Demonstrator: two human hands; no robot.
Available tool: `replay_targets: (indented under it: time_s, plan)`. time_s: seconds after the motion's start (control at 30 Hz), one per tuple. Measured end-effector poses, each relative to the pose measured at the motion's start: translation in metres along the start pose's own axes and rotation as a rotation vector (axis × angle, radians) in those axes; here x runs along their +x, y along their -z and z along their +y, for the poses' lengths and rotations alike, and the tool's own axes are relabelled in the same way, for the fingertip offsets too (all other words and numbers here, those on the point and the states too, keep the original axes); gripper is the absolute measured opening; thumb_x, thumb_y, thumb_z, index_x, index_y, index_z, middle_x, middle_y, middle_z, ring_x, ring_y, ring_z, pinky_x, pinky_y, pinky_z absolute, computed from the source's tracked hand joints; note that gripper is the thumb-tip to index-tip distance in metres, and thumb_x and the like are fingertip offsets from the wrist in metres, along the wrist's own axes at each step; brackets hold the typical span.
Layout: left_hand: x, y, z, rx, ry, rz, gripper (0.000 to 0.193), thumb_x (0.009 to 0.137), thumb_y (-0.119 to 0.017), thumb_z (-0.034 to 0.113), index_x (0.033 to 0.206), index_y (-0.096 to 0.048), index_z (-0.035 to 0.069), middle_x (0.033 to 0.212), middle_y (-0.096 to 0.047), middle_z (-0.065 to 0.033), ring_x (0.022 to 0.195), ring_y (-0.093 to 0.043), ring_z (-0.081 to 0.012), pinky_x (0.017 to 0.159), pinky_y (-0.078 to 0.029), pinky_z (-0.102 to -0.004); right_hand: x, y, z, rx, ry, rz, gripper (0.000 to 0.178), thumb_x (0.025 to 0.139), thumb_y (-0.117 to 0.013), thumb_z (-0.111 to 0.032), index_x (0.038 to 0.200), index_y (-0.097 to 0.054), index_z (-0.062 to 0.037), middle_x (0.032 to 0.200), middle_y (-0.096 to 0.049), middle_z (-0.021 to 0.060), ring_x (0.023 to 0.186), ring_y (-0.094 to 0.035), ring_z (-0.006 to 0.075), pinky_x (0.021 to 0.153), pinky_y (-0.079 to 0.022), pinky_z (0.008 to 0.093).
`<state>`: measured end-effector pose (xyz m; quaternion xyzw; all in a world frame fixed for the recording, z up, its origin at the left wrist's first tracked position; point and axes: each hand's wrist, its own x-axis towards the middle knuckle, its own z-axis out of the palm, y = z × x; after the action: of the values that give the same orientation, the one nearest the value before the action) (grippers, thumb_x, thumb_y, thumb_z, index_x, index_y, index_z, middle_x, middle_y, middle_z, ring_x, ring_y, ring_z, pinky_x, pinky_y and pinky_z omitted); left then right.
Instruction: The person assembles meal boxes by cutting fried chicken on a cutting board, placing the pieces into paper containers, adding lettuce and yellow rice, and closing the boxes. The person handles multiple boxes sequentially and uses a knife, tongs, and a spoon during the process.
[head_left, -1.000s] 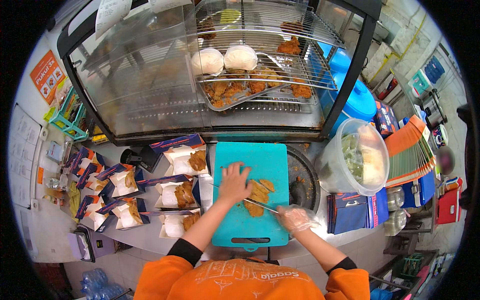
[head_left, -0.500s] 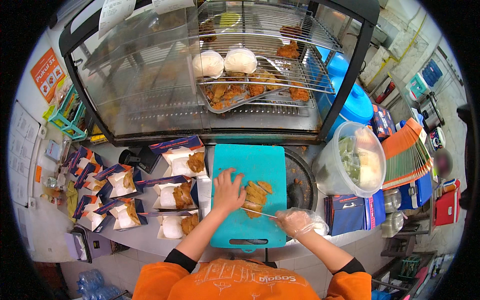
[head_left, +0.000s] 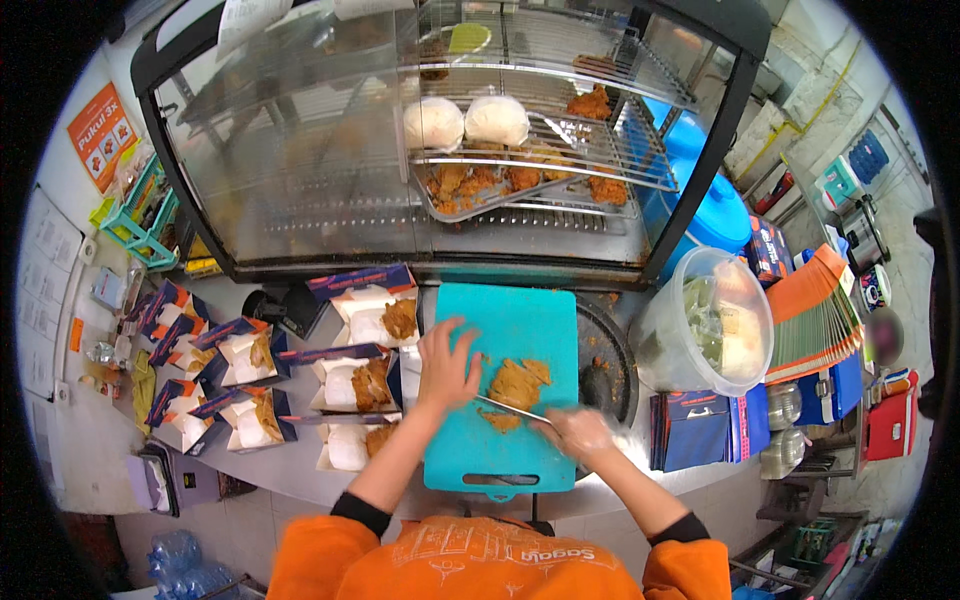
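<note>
Grasping one knife [head_left: 512, 407] by the handle in the right hand [head_left: 578, 435], blurred but clenching firmly enough to hide the grip end. Spreading the fingers of the left hand [head_left: 445, 375] near the left edge of the board, clasping nothing visible; not being able to tell about contact with the blade, passing close by the palm. Crossing the brown fried food [head_left: 520, 380] with that blade, at the middle of one turquoise cutting board [head_left: 505, 310]; lying too close together, in pieces, for a sure count.

Counting eight cardboard boxes [head_left: 360, 280], standing with dark blue flaps raised in three columns on the left: three, two, three. Holding, in each of the three nearest the board, one white mound [head_left: 368, 328] and brown fried food. Counting two white wrapped bundles [head_left: 497, 121] side by side inside one glass cabinet [head_left: 425, 268], above one metal tray [head_left: 480, 212] of fried pieces.

Supporting everything nearby on a grey metal counter [head_left: 270, 470]. Showing one dark round tray [head_left: 608, 350] partly behind the board's right edge, then one clear tub [head_left: 655, 350]. Stacking dark blue packaging [head_left: 690, 430] farther right. Hanging one orange poster [head_left: 103, 135] on the left wall; showing pale floor tiles [head_left: 270, 530] below.
</note>
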<state>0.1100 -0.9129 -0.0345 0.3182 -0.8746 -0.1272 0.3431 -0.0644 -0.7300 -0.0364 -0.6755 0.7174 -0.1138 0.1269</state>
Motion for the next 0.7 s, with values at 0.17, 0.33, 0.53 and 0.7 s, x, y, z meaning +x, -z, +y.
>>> replay_targets:
  time_s: [0.17, 0.33, 0.53, 0.7]
  plan:
    - [-0.044, 0.056, 0.025, -0.153, -0.119, 0.294, 0.029, 0.072, -0.061, 0.009, 0.101, -0.053, 0.008, 0.107, -0.046, -0.0141, 0.099, -0.042, -0.0315, 0.088, -0.032, -0.0428, -0.044, 0.006, 0.014, 0.162, -0.518, 0.180, 0.032, 0.081, -0.063, -0.036, 0.078, -0.059, -0.0041, 0.074, -0.060, 0.0198, 0.070, -0.060, 0.0365, 0.062, -0.047, 0.0453]
    - [-0.081, 0.084, 0.019, -0.198, -0.120, 0.323, 0.029, 0.068, -0.061, 0.006, 0.096, -0.054, 0.011, 0.100, -0.046, -0.0104, 0.090, -0.045, -0.0279, 0.080, -0.033, -0.0395, -0.033, -0.021, 0.015, -0.004, -0.659, 0.377, 0.038, 0.074, -0.071, -0.031, 0.092, -0.057, -0.0010, 0.078, -0.058, 0.0226, 0.077, -0.057, 0.0402, 0.067, -0.046, 0.0462]
    - [-0.114, 0.106, 0.007, -0.209, -0.109, 0.282, 0.029, 0.068, -0.061, 0.002, 0.095, -0.054, 0.010, 0.097, -0.047, -0.0110, 0.089, -0.046, -0.0281, 0.078, -0.036, -0.0394, -0.004, -0.004, 0.003, 0.014, -0.338, 0.475, 0.031, 0.073, -0.069, -0.016, 0.100, -0.059, -0.0063, 0.094, -0.055, 0.0161, 0.092, -0.052, 0.0366, 0.080, -0.044, 0.0452]
    - [-0.126, 0.126, 0.001, -0.179, -0.088, 0.261, 0.028, 0.068, -0.061, -0.001, 0.094, -0.054, 0.010, 0.097, -0.047, -0.0110, 0.089, -0.047, -0.0282, 0.079, -0.036, -0.0394, 0.052, 0.008, 0.001, 0.107, 0.073, 0.224, 0.025, 0.073, -0.065, -0.011, 0.096, -0.068, -0.0214, 0.108, -0.058, 0.0107, 0.098, -0.054, 0.0323, 0.083, -0.045, 0.0420]
